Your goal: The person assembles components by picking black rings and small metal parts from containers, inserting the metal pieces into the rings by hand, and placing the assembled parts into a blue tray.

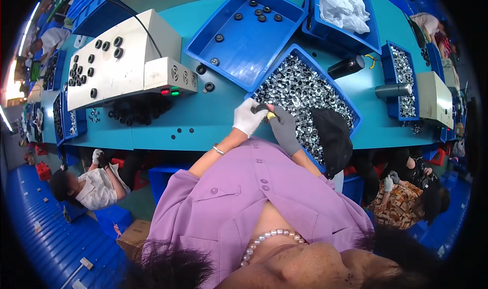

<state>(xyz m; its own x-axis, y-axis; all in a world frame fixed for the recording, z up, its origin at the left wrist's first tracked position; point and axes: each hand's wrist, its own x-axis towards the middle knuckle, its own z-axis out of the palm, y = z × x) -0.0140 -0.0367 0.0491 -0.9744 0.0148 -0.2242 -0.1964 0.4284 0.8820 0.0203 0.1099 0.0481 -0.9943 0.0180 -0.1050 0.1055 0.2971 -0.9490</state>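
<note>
My left hand (248, 118), in a white glove, is closed on a small black round part (262, 108) in front of my chest. Close against it, my right hand (285, 130) wears a grey glove and has its fingers bent at the same part, with a bit of yellow showing at a fingertip. Whether the right fingers hold something of their own is hidden. Just beyond both hands, a blue bin (357, 117) is full of small shiny metal pieces (300, 83). A black cloth bag (333, 139) hangs over its near right edge.
A larger blue bin (244, 40) holds several black round parts. On the left, black rings lie on a beige machine box (119, 60), with a dark pile (140, 108) below it. A black cylinder (346, 66) lies right of the metal pieces. Other people sit at both sides.
</note>
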